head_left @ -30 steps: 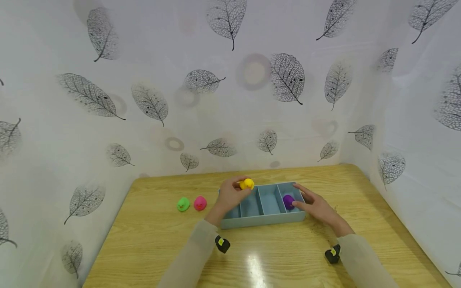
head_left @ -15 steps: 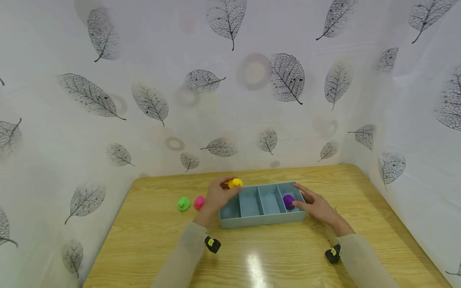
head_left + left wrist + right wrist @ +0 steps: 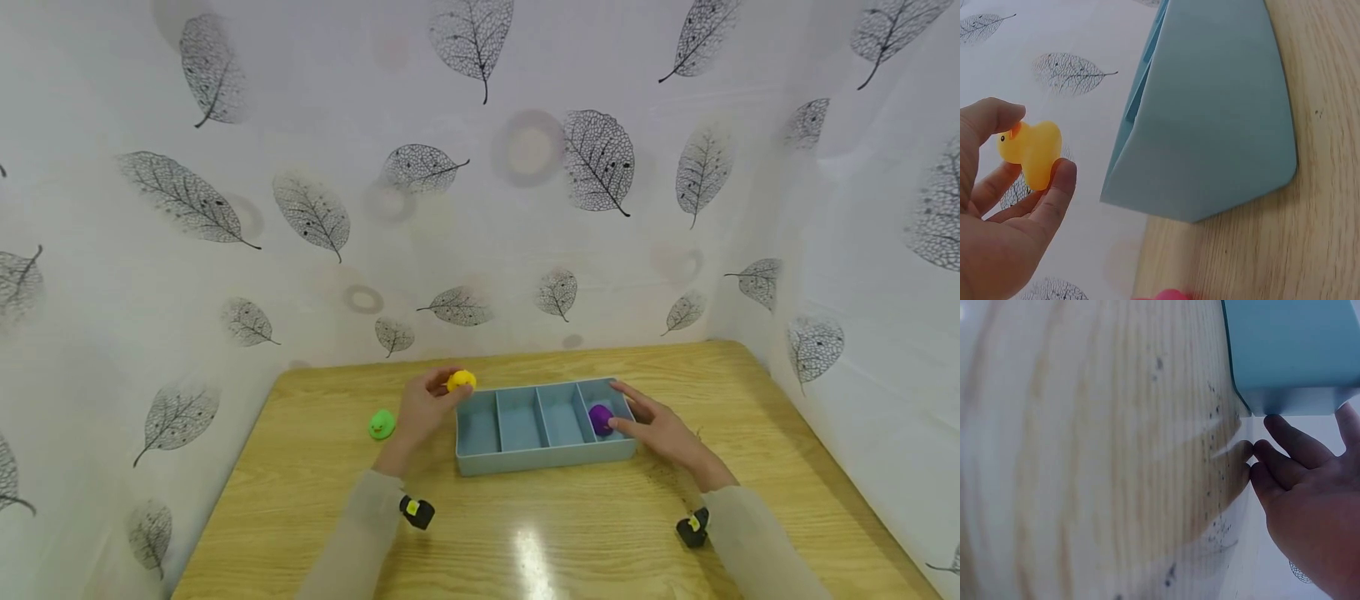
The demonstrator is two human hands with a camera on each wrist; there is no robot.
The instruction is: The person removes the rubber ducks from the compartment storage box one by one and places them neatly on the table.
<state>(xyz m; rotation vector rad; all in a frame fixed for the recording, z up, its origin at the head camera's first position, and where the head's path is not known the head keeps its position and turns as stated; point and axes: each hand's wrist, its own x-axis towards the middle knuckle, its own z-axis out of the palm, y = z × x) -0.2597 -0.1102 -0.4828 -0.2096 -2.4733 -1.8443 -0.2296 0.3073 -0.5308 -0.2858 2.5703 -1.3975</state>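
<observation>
Fingers of left hand pinch yellow duck below head-view centre; right hand, unclenched, touches box, lower right; green duck sits left of box.

No readable text, number or sign; yellow patches on the black wrist cameras, too small to make out

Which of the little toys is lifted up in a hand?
The yellow duck, pinched in the left hand. The green duck sits on the table, the purple toy in the tray; the pink toy barely shows.
</observation>
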